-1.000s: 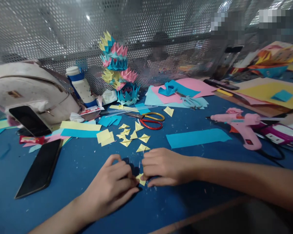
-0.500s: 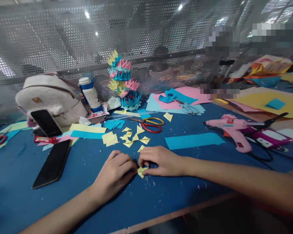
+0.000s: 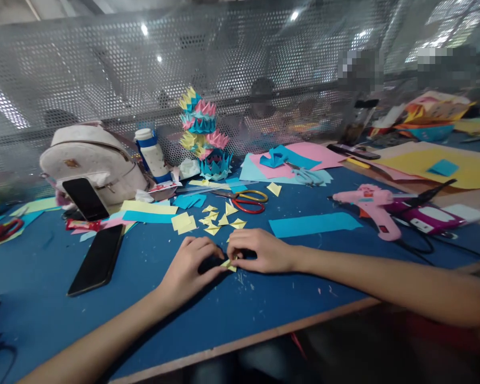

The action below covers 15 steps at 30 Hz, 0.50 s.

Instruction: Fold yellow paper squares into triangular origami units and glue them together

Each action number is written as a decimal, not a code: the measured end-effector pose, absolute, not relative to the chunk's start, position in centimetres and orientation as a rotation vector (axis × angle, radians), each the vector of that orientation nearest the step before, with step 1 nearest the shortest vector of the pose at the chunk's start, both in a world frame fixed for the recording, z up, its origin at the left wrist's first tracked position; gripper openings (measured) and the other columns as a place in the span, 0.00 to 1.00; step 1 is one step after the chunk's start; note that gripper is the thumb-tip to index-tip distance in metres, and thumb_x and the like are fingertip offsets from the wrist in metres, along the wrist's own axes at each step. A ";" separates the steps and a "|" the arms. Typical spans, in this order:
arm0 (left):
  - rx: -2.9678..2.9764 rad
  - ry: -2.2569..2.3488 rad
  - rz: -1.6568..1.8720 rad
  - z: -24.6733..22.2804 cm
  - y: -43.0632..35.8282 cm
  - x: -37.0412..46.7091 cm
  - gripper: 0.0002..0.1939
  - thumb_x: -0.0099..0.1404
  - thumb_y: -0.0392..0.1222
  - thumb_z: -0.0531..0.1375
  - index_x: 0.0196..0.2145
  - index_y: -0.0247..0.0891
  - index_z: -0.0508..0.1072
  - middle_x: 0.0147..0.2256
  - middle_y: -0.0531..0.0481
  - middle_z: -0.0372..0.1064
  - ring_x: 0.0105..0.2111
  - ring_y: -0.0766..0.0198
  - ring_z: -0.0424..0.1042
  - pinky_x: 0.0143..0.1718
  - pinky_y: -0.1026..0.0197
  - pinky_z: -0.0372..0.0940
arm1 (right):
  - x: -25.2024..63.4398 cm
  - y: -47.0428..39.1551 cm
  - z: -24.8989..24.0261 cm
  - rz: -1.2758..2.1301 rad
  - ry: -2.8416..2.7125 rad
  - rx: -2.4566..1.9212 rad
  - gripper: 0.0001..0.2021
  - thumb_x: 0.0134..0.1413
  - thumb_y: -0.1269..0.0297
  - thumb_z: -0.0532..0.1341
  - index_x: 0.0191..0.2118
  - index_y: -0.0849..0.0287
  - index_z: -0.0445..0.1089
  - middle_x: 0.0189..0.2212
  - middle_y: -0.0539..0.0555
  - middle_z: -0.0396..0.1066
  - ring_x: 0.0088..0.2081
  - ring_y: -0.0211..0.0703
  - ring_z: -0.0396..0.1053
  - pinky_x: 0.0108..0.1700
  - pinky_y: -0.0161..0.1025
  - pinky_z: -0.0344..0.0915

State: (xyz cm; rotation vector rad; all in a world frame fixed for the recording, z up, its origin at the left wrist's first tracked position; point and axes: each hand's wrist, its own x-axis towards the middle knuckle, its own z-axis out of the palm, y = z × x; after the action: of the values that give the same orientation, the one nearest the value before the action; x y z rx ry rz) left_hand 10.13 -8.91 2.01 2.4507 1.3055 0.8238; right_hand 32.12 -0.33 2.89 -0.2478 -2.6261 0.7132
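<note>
Well left of the red-and-yellow scissors [image 3: 246, 201] on the blue tabletop [image 3: 264, 306], a white backpack [image 3: 78, 143] stands with an upright phone [image 3: 86, 198] in front of it; a flat phone [image 3: 96, 260] lies nearer the viewer than the scissors. Left of and behind the scissors stands a blue-and-white bottle [image 3: 154, 157]. Overlapping yellow squares [image 3: 184, 223] lie in front of the scissors, to their left. The left hand [image 3: 190, 261] rests nearer the viewer than the scissors, also to their left, thumb and forefinger a narrow gap apart. A tower of pointed paper rings [image 3: 202, 125] stands behind the scissors, to the left; several folded yellow pieces [image 3: 223, 220] lie just in front of them. In front of these and the scissors is a small folded paper [image 3: 231, 265], its left end at the left fingers; whether they grip it cannot be told. The right hand [image 3: 264, 250], in front of the scissors, pinches its right part. Right of the scissors lies a blue paper strip [image 3: 314, 225]; farther right, a pink glue gun [image 3: 362, 198].
</note>
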 end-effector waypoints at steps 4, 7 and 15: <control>2.370 1.356 0.782 1.6 -8.4 9.7 0.09 0.72 0.45 0.60 0.36 0.37 0.74 0.34 0.52 0.72 0.35 0.64 0.72 0.45 0.55 0.65 | 31.9 -0.5 2.7 0.686 -2.560 -0.270 0.05 0.63 0.65 0.61 0.37 0.60 0.70 0.32 0.50 0.67 0.36 0.38 0.65 0.39 0.35 0.59; 2.341 1.377 0.748 1.1 -8.1 9.5 0.11 0.72 0.46 0.59 0.45 0.35 0.73 0.42 0.47 0.72 0.39 0.61 0.74 0.43 0.53 0.71 | 31.8 -0.6 2.7 0.672 -2.524 -0.284 0.04 0.62 0.66 0.62 0.37 0.60 0.71 0.36 0.52 0.67 0.39 0.40 0.66 0.42 0.37 0.60; 2.325 1.435 0.754 0.4 -7.7 9.3 0.14 0.72 0.45 0.59 0.52 0.36 0.70 0.50 0.44 0.70 0.44 0.58 0.73 0.45 0.51 0.71 | 31.5 -0.3 2.8 0.773 -2.497 -0.307 0.03 0.61 0.66 0.63 0.36 0.60 0.70 0.35 0.52 0.71 0.39 0.40 0.68 0.44 0.38 0.65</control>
State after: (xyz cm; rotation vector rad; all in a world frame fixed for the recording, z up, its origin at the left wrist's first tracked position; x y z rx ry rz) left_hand 9.31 -7.73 0.41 2.3246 1.4347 0.7538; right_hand 31.54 -0.31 2.82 -0.3074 -2.4974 0.7733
